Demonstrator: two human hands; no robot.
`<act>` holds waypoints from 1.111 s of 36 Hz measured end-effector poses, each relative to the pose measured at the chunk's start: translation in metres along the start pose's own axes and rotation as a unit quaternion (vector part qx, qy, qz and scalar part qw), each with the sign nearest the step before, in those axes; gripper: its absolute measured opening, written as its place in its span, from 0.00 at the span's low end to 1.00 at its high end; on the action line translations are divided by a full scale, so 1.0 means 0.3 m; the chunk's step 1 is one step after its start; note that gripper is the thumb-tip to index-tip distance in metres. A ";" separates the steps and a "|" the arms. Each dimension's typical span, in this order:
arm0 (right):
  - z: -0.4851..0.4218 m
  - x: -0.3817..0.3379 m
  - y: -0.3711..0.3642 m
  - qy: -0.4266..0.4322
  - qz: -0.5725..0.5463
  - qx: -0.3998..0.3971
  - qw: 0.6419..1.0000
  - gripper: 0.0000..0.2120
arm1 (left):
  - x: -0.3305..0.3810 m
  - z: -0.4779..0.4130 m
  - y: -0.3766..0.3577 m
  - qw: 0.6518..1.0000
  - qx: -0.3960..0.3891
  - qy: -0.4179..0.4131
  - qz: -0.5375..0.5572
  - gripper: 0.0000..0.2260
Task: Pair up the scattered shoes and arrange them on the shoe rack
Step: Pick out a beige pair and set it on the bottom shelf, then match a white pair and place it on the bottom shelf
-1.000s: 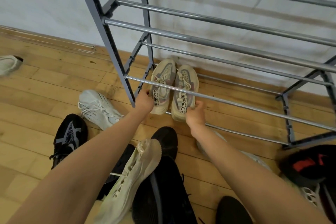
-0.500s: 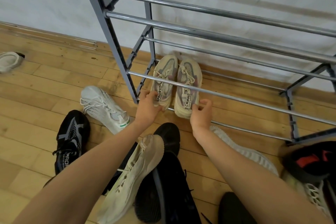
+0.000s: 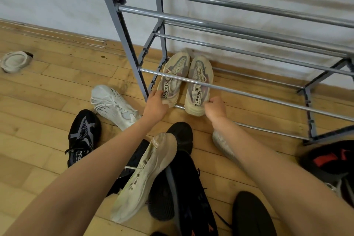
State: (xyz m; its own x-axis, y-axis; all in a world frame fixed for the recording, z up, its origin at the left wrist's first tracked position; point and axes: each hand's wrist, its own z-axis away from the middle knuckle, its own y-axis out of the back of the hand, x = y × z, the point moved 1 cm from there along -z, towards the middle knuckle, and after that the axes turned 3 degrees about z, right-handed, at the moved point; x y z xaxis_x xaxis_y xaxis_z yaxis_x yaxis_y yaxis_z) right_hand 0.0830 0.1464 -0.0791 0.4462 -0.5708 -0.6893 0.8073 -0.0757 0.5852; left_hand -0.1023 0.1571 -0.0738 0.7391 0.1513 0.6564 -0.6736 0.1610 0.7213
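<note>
Head view: the only pair seen on the shoe rack [image 3: 122, 30] is two matching beige trainers, on the bottom rails at its left end, just beside the post. The left hand [image 3: 156, 104] grips the heel of the left beige trainer [image 3: 173, 78], fingers curled round it. The right hand [image 3: 215, 107] pinches the heel of the right beige trainer [image 3: 199, 86]. My read is this pair is getting a final nudge and is not let go yet.

Both trainers have their long axis front-to-back across the rails. Toes point at the wall, and heels point toward the person, overhanging the front bottom rail. They sit side by side, near parallel.

Most of the job is left. On the floor:
- a white trainer [image 3: 113, 106]
- a black-and-grey trainer [image 3: 83, 136]
- a cream trainer [image 3: 145, 174] lying over black shoes [image 3: 180, 178]
- a grey shoe [image 3: 222, 143] under the right forearm
- a black-and-red shoe [image 3: 329, 159] at the right edge
- a pale shoe [image 3: 14, 61] far left

None of these look paired.
</note>
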 end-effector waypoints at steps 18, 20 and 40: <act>0.389 0.112 0.214 0.205 0.326 -0.167 0.908 0.23 | 0.082 0.413 0.005 0.999 -0.010 -0.035 0.010 0.14; 0.445 0.118 0.200 0.228 0.330 -0.196 0.895 0.23 | 0.045 0.479 0.017 0.999 0.004 -0.032 0.033 0.14; 0.474 -0.045 -0.087 0.300 0.354 -0.279 0.840 0.21 | -0.203 0.485 0.192 0.974 -0.016 0.111 0.197 0.13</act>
State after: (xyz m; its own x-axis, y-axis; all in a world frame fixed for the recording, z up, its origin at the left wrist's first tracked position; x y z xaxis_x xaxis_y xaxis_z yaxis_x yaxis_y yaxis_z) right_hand 0.0011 0.0400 -0.0242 0.8703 0.2182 -0.4415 0.2367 0.6008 0.7636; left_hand -0.1857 0.0152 -0.0400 0.4071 0.4144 0.8140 -0.9069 0.0770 0.4144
